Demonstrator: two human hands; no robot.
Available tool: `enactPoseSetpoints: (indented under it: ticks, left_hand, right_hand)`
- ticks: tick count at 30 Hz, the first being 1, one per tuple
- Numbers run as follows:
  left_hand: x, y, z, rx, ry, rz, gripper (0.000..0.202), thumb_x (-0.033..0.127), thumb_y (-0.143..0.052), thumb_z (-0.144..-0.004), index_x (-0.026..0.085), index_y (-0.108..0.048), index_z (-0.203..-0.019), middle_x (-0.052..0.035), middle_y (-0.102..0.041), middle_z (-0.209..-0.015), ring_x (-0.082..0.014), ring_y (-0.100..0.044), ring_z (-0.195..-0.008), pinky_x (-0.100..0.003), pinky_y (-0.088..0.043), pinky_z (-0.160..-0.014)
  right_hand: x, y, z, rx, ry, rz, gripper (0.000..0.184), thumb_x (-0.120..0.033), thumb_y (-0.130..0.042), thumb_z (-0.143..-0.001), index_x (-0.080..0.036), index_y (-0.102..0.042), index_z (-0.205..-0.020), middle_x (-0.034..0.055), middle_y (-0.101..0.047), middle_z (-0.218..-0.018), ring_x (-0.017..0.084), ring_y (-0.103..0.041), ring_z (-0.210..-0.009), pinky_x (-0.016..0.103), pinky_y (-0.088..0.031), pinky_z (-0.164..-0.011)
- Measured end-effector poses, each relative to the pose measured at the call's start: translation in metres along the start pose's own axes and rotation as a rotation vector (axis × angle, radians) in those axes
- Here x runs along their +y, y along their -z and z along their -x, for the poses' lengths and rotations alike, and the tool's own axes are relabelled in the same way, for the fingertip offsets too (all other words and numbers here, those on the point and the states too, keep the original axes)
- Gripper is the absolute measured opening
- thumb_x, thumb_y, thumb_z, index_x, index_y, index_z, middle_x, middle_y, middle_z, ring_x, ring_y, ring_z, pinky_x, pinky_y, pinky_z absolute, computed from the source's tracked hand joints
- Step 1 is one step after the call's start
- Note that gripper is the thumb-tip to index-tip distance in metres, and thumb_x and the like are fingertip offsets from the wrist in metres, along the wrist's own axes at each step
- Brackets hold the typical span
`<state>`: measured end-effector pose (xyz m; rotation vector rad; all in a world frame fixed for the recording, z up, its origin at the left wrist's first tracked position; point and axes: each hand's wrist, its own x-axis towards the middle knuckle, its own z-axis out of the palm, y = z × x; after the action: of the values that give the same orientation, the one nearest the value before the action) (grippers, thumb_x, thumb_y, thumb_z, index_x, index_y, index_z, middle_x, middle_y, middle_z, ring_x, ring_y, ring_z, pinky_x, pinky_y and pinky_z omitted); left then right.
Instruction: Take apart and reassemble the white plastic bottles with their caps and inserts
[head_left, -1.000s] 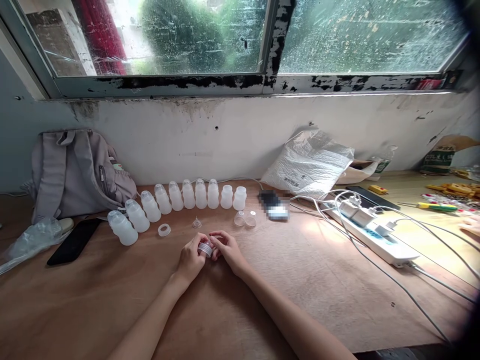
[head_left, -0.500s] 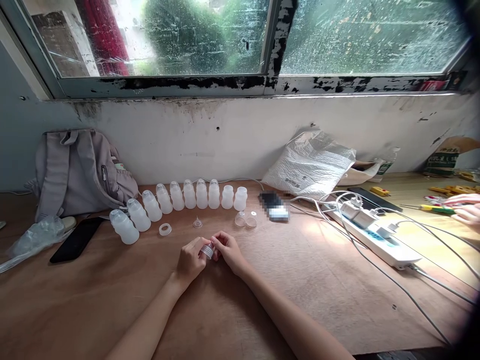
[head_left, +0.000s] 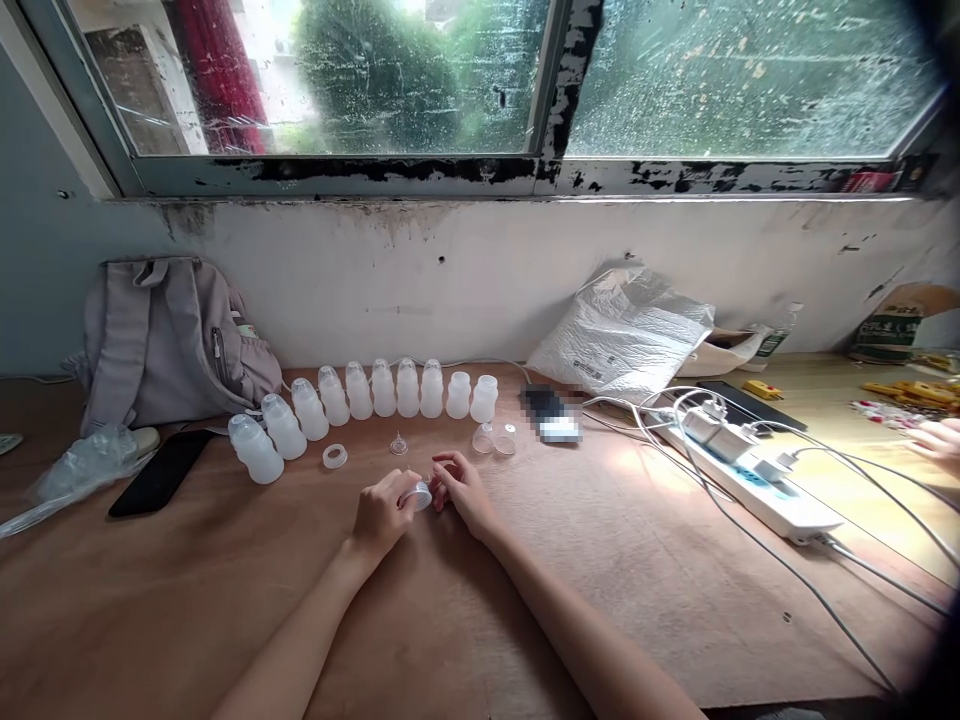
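Observation:
My left hand (head_left: 384, 512) pinches a small clear bottle collar (head_left: 421, 496) low above the wooden table. Just to its right is my right hand (head_left: 463, 497), fingers loosely curled and apart, with nothing visible in them. Beyond the hands, a clear bottle nipple (head_left: 399, 444) stands upright on the tabletop. A whitish ring (head_left: 334, 456) lies left of it. Two clear round caps (head_left: 505, 445) lie to the right, with a small white disc by them. Behind runs a curved row of frosted baby bottles (head_left: 358, 392), several with clear domed caps; the two rightmost bottles (head_left: 484, 399) are uncapped.
At left are a grey backpack (head_left: 169, 335), a black phone (head_left: 161, 472) and a plastic bag (head_left: 90, 465). At right, a white power strip (head_left: 757, 490) trails cables across the table. A silvery bag (head_left: 622, 325) leans on the wall. Another person's hand (head_left: 937, 438) shows at far right.
My right fingers have come off the collar and loosened. The collar has tilted in my left hand. At far right, the other person's hand has drawn back, and the screwdriver is out of view.

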<state>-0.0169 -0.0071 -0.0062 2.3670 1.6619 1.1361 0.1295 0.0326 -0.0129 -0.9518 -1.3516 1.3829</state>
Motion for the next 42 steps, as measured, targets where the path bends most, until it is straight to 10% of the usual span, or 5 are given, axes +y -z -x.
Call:
enactPoseSetpoints:
  ticks: [9,18,27,35,42]
  left_hand:
    - [-0.014,0.003,-0.005,0.051,0.112,-0.026,0.021,0.014,-0.043,-0.074,0.022,-0.060,-0.085,0.0015,-0.056,-0.068,-0.0095,-0.050,-0.057,-0.018,-0.038,-0.060]
    - [-0.024,0.004,-0.007,0.045,0.246,0.152,0.047,0.005,-0.039,-0.070,0.026,-0.050,-0.111,-0.0020,-0.060,-0.107,-0.0168,-0.055,-0.094,-0.027,-0.042,-0.079]
    - [-0.029,0.012,-0.005,0.064,0.415,0.381,0.030,0.018,-0.035,-0.076,0.022,-0.057,-0.095,0.0042,-0.059,-0.060,-0.0076,-0.048,-0.035,-0.020,-0.040,-0.048]
    - [-0.034,0.012,-0.002,0.091,0.431,0.374,0.025,0.018,-0.036,-0.073,0.022,-0.057,-0.085,0.0055,-0.052,-0.053,-0.0074,-0.045,-0.035,-0.019,-0.036,-0.045]
    - [-0.035,0.011,-0.004,0.126,0.413,0.367,0.028,0.012,-0.037,-0.070,0.022,-0.056,-0.087,0.0041,-0.054,-0.058,-0.0088,-0.049,-0.044,-0.018,-0.037,-0.049]
  right_hand:
    - [0.000,0.005,-0.003,0.102,0.053,0.118,0.025,-0.030,-0.043,-0.071,-0.017,-0.050,-0.092,-0.0063,-0.050,-0.052,0.007,-0.046,-0.035,0.019,-0.038,-0.036]
    - [0.002,0.000,-0.001,0.146,0.076,0.226,0.027,-0.023,-0.040,-0.068,-0.017,-0.053,-0.091,-0.0055,-0.050,-0.052,0.008,-0.045,-0.036,0.020,-0.038,-0.037]
    - [0.004,0.001,-0.021,0.142,0.002,0.530,0.046,-0.014,-0.041,-0.067,-0.021,-0.045,-0.112,-0.0058,-0.049,-0.048,0.008,-0.042,-0.031,0.020,-0.035,-0.033]
    - [-0.053,0.022,-0.093,0.345,-0.006,0.890,0.061,-0.013,-0.047,-0.069,-0.019,-0.030,-0.127,0.0014,-0.050,-0.057,0.011,-0.043,-0.038,0.026,-0.037,-0.039]
    - [-0.056,0.025,-0.082,0.364,0.112,1.137,0.037,-0.017,-0.041,-0.075,-0.016,-0.043,-0.113,0.0112,-0.053,-0.081,0.019,-0.051,-0.060,0.031,-0.037,-0.054]
